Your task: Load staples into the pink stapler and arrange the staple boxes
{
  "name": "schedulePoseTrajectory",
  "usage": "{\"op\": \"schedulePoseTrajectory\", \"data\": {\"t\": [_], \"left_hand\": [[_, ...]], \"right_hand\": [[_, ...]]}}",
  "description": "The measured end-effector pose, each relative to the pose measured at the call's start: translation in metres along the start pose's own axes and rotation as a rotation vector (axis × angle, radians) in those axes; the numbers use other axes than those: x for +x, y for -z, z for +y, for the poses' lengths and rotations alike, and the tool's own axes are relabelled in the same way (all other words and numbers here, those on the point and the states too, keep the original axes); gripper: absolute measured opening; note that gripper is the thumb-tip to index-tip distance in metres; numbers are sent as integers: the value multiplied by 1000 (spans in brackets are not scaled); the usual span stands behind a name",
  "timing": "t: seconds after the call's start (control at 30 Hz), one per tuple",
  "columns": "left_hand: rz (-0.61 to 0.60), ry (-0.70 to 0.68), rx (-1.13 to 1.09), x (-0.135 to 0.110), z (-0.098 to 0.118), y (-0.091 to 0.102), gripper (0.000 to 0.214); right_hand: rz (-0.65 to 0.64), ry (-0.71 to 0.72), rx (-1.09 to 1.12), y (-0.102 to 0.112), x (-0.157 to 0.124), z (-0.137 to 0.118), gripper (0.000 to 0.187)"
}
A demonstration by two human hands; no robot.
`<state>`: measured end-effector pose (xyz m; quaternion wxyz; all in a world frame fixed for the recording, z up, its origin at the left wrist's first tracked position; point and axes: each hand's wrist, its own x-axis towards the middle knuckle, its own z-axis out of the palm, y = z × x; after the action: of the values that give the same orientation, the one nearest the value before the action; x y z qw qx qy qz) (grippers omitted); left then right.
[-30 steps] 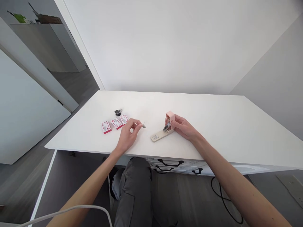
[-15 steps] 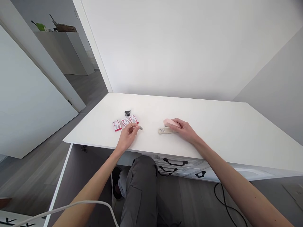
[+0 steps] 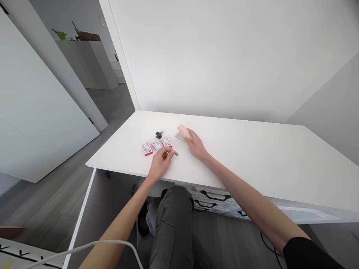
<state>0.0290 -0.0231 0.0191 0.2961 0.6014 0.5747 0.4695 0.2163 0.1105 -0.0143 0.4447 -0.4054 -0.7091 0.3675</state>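
Note:
My left hand [image 3: 161, 163] is low over the table [image 3: 241, 153], thumb and fingers pinched on a small grey staple strip [image 3: 176, 153] that sticks out to the right. My right hand [image 3: 196, 145] grips a stapler [image 3: 184, 130] with a pink top and a cream base, its front end pointing to the back left. The top is raised apart from the base. Three small red-and-white boxes [image 3: 146, 149] lie just beyond my left hand, one partly behind its fingers. A small black object, perhaps a staple remover [image 3: 159, 134], lies behind them.
A white wall [image 3: 218, 67] rises along the table's back edge. Below the front edge are drawers with black handles [image 3: 215, 195] and an open compartment at left. A white cable [image 3: 112, 242] crosses the lower left. A door [image 3: 42, 112] stands at the far left.
My right hand has carried the stapler left and back, turning its front end away from me, nearer the boxes. My left hand still pinches the staple strip. The view has shifted slightly.

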Motion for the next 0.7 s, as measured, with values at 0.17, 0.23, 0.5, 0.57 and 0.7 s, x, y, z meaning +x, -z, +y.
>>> {"op": "schedulePoseTrajectory", "data": {"t": [0.17,0.23,0.5,0.57,0.7], "left_hand": [[34,-4,18,0,0,-1,30],[51,1,30,1,-1,-2,30],[71,-2,50,4,2,-6,32],[54,-22,54,3,5,-11,32],[6,-45,48,2,11,-24,32]], "right_hand": [[6,-54,140,-25,7,-1,80],[69,-48,178,-20,-7,-4,70],[-77,110,66,9,-68,-29,35],[-102,109,60,10,-70,-32,37],[-149,109,99,12,-70,-34,35]]}}
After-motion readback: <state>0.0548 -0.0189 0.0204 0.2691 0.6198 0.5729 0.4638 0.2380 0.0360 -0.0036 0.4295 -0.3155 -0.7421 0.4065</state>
